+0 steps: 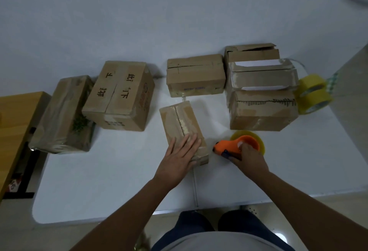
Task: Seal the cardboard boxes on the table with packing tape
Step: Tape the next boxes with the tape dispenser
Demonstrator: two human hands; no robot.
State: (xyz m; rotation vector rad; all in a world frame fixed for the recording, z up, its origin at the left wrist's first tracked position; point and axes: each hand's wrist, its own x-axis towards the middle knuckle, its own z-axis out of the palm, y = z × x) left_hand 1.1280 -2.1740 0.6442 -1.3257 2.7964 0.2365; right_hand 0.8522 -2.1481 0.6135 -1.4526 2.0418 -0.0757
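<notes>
Centrally, a white desk (99,181) carries all the cartons. Largest is a lettered carton (119,95) at left-centre, flaps closed along a middle seam. Right of centre stands a stacked pair: an open-topped carton (260,77) with white paper showing, sitting on a lower carton (260,115) with old tape marks; another carton (251,52) stands just behind them. Far left, a film-wrapped carton (63,115) lies tilted, near a wooden side surface (16,123). A closed carton (196,75) sits at the back centre. Nearest the person, a small carton (183,129) lies lengthwise with tape running along its top seam.

Left hand (180,158): grip released, fingers straight and flat, pressing on the near end of the small carton's top. Right hand (248,158): grip grasping the orange tape dispenser (237,145), which rests on the desk just beside the small carton, apart from it; its yellowish roll shows behind the handle.

Two spare tape rolls (312,93) are stacked at the right edge, touching the stacked pair.
</notes>
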